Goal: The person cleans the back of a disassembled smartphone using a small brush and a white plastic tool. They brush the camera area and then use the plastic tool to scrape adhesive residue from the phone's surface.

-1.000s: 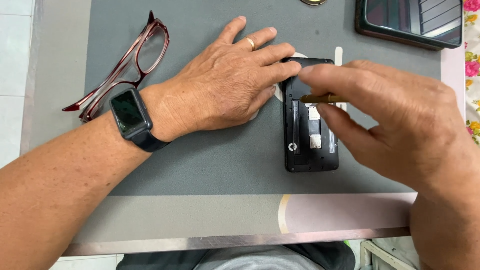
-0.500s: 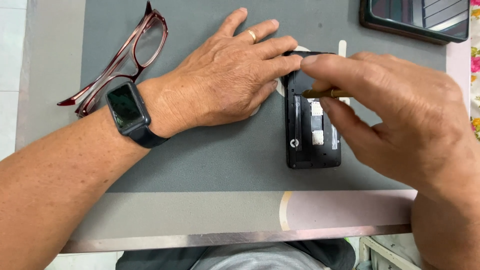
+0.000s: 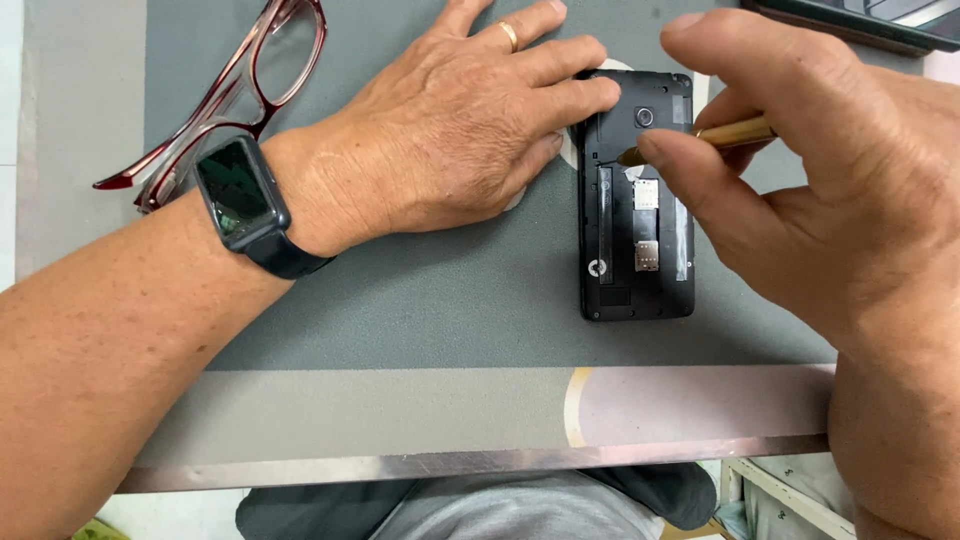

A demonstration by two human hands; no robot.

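While the counter (image 3: 400,400) carries everything, its grey work mat (image 3: 400,300) takes up most of the view, with a pale strip and a metal edge along the near side.

Left hand (image 3: 450,130): laid flat on the mat, palm down, fingers spread and extended to the right. Fingertips (image 3: 590,95) press against the upper left edge of the phone, pinning it. A ring shows on one finger; a dark wristwatch (image 3: 240,200) sits on the wrist.

Right hand (image 3: 800,170): thumb and forefinger closed in a pinch on a slim brass-coloured tool (image 3: 735,132), held like a pen. Its tip meets the phone's upper part, just below the camera lens; the exact contact point is hidden by the thumb.

Phone (image 3: 637,200): black, back cover off, lying lengthwise on the mat between the two hands, right of centre. Small card slots and an empty battery bay are exposed.

Red-framed glasses (image 3: 240,90): folded open at the mat's far left, well apart from the phone. A dark device (image 3: 860,20) lies at the far right corner, mostly cut off.

Judgement: the step in hand looks like working a small fastener or part near the phone's top. The next move calls for steady downward pressure from the bracing hand and fine control of the tool tip, so it does not skid over the board.
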